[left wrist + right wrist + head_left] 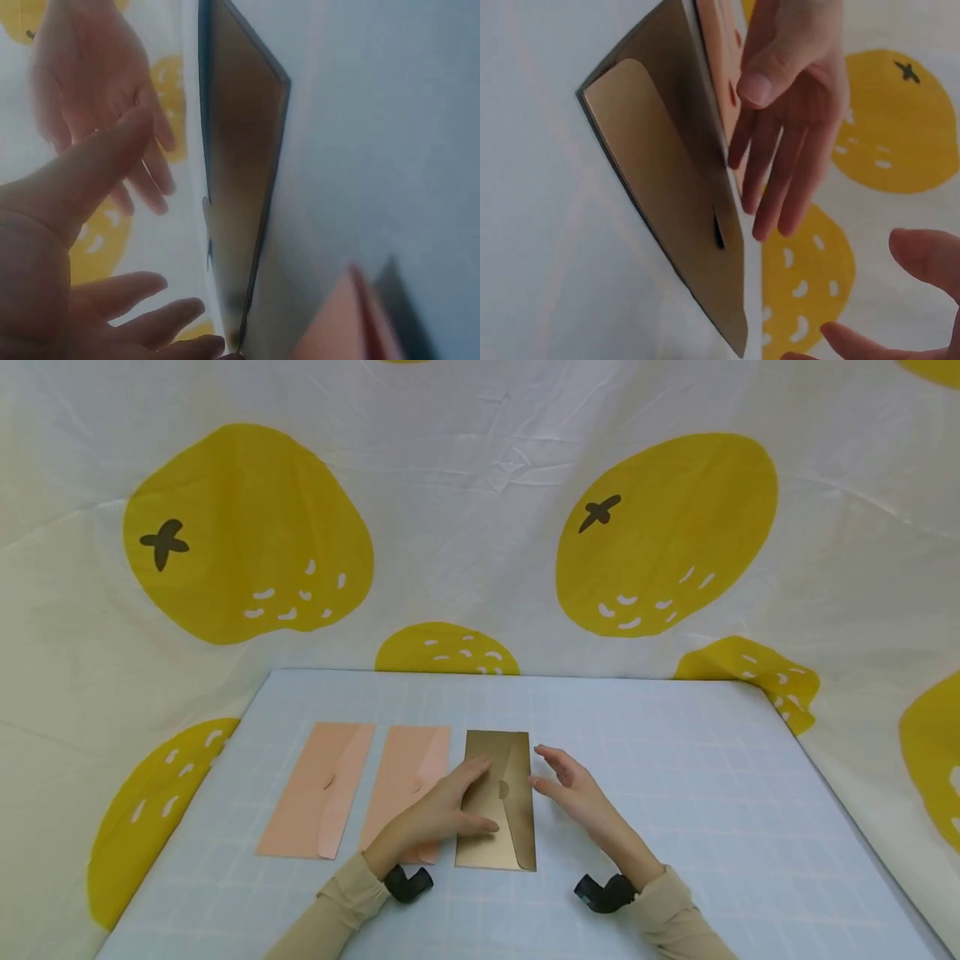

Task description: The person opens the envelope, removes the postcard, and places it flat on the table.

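Observation:
A gold envelope (487, 852) lies flat on the table, its long flap (641, 127) along the right side with a small notch near the middle. My left hand (450, 802) hovers over its left half, thumb and fingers spread apart and holding nothing. Just off the envelope's right edge is my right hand (577, 789), its fingers loosely bent with nothing between them. In the left wrist view both hands show above the gold surface. A pink envelope (408, 768) lies left of the gold one, partly hidden by my left hand and forearm.
Another pink envelope (307, 802) lies farther left, in the same row. The table (712, 810) has a pale blue checked cover. Behind it hangs a white cloth (465, 527) printed with large yellow fruit. Each wrist carries a black camera mount (603, 893).

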Demonstrator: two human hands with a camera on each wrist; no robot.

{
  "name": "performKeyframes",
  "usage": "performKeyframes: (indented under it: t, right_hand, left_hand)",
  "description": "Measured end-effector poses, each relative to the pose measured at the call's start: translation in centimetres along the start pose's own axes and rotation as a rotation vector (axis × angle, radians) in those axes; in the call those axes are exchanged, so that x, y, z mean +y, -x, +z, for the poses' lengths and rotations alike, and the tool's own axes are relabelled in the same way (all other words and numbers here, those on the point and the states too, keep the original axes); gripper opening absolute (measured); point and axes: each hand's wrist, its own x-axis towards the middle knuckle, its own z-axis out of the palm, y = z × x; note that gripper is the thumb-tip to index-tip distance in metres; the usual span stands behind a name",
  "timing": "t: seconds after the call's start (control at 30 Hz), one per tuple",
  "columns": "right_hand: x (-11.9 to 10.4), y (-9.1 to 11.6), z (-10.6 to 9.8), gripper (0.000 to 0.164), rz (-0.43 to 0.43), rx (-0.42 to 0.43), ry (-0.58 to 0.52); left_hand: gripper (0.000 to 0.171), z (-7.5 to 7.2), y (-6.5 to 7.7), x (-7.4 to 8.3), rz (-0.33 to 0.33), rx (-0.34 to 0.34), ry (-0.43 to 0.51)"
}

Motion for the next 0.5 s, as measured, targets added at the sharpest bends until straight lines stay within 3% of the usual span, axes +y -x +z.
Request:
performKeyframes:
  t: [0.17, 0.5]
  right_hand:
    - [0.7, -0.5, 1.1, 0.073, 0.024, -0.097, 0.049]
    - [2.1, -0.8, 1.7, 0.093, 0.065, -0.189, 0.126]
  left_hand:
    - [0.108, 0.3, -0.7, 0.0, -0.028, -0.104, -0.095]
    - [0.131, 0.5, -1.2, 0.3, -0.024, -0.258, -0.275]
